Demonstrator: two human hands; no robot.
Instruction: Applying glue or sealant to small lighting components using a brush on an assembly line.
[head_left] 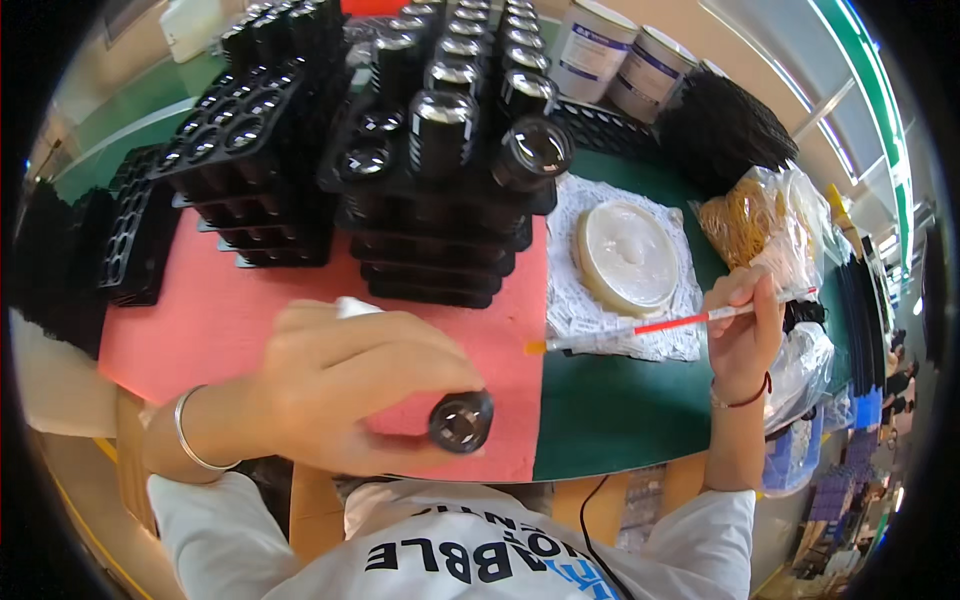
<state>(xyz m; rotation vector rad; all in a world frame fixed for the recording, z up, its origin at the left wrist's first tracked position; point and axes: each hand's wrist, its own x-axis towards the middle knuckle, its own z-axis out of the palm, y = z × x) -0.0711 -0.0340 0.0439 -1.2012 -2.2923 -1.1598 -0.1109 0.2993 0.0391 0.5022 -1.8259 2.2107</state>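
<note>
My left hand is closed around a short black cylinder with a round glassy end, held low over the pink mat. Something white shows at the fingers of that hand; what it is I cannot make out. Between the fingers of my right hand is a thin paintbrush with a red handle. Its yellowish bristles point left, apart from the cylinder. Behind the brush, a round whitish dish with a lid-like top sits on a crumpled white cloth.
Stacked black trays holding several black cylinders stand at the far middle, with another tray stack to their left. Two white cans are at the back. A bag of yellowish bands lies right. Pink mat covers part of the green table.
</note>
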